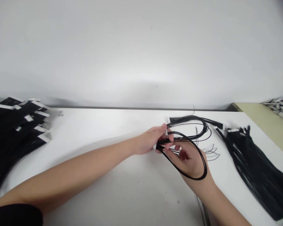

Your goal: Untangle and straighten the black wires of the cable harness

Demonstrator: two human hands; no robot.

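Note:
Near the middle of the table, my left hand (152,139) is closed on the white connector end of a black wire harness (204,166), with the thumb on top. My right hand (188,155) pinches the black wires just to the right of that connector. The wires curve in loops over the right hand and wrist, and thin ends hang down below the forearm. Just behind the hands lies another looped bundle of black wires (199,119) with a white connector (168,121) at its left end. Parts of the fingertips are hidden among the wires.
A large pile of black wire harnesses with white connectors (16,138) lies at the left. More black harnesses (257,166) lie on the right side of the white table (103,131). Beyond, a pale yellow-green surface (261,119) carries a black-and-white heap (280,108). A white wall rises behind.

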